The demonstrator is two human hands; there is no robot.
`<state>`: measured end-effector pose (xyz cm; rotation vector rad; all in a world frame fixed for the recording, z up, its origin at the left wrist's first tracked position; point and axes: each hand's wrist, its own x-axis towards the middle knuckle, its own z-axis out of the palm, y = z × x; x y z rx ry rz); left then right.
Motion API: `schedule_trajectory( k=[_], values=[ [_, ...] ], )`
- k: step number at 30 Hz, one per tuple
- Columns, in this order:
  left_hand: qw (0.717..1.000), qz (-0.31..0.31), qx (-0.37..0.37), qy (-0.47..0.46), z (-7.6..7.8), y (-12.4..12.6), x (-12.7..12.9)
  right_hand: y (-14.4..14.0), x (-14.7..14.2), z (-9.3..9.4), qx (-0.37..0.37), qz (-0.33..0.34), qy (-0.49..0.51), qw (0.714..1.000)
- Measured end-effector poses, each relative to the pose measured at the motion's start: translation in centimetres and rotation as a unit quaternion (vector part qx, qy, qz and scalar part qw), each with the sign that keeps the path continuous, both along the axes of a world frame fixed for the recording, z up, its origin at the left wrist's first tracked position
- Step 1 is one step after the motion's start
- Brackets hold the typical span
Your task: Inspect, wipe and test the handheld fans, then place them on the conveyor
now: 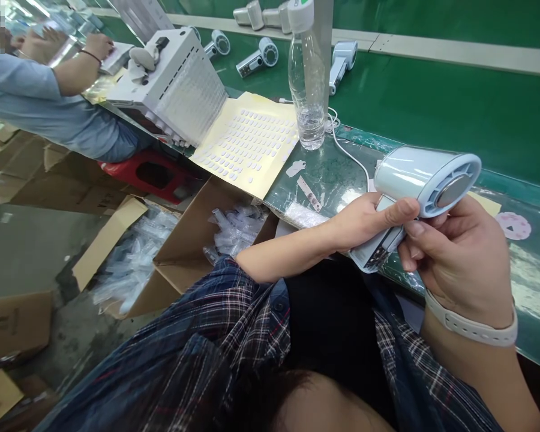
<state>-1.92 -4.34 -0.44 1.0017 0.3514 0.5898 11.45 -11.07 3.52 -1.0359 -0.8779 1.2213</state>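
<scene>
Closest to you, your right hand (454, 264) grasps the pale blue handheld fan (425, 180) by its folded handle, fingers wrapped from below, so the round head points to the right and stays level. Your left hand (369, 222) is closed on the same handle from the other side, thumb pressed along the top, which seems to steady the fan just above the near edge of the green table (432, 102).

A little further on the table, small stickers (308, 192) lie near that edge, probably kept close for easy picking. Beyond them stands a clear water bottle (306, 78), upright, beside a yellow sheet of labels (247, 141) that hangs over the table's edge.

Below that edge, open cardboard boxes (193, 252) hold plastic bags.

At the far part, more fans (258, 57) lie on the green belt, and another person (40, 96) works at the left end.
</scene>
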Motion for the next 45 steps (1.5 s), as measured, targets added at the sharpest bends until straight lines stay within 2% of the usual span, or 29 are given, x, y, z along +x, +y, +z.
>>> schedule_trajectory(
  k=[3, 9, 15, 21, 25, 29, 34, 37, 41, 45],
  values=[
    [1.0, 0.026, 0.006, 0.014, 0.2, -0.1, -0.1, -0.1, 0.1, 0.0, -0.006, 0.005, 0.009, 1.0],
    [1.0, -0.002, 0.015, 0.006, -0.3, -0.1, -0.1, -0.3, 0.4, -0.1, -0.017, 0.012, 0.027, 0.999],
    [0.999, 0.03, 0.019, 0.039, -0.6, -0.1, 0.0, -0.3, 0.2, 0.0, -0.018, 0.007, 0.008, 1.0],
    [1.0, -0.01, 0.014, -0.005, -0.3, -0.2, 0.0, -0.3, 0.4, -0.8, -0.021, 0.007, -0.004, 1.0],
    [1.0, -0.019, 0.0, 0.002, -0.2, -0.4, -0.2, -1.2, 0.2, -1.2, -0.009, -0.025, -0.058, 0.998],
    [0.999, 0.029, 0.005, 0.015, -0.5, -0.5, -0.3, -2.3, -0.6, -0.7, -0.005, -0.076, -0.114, 0.991],
    [0.98, 0.16, 0.098, 0.072, -0.8, -0.1, -0.4, -2.5, -1.3, -0.2, -0.017, -0.143, -0.196, 0.97],
    [0.978, 0.154, 0.129, 0.065, -0.8, 0.1, -0.6, -2.7, -1.2, -0.5, -0.016, -0.136, -0.231, 0.963],
    [0.983, 0.128, 0.121, 0.049, -0.6, 0.3, -0.6, -3.2, -1.0, -1.0, -0.006, -0.116, -0.273, 0.955],
    [0.981, 0.15, 0.106, 0.068, -0.6, 0.2, -0.5, -3.0, -1.1, -1.6, 0.004, -0.094, -0.249, 0.964]
  ],
)
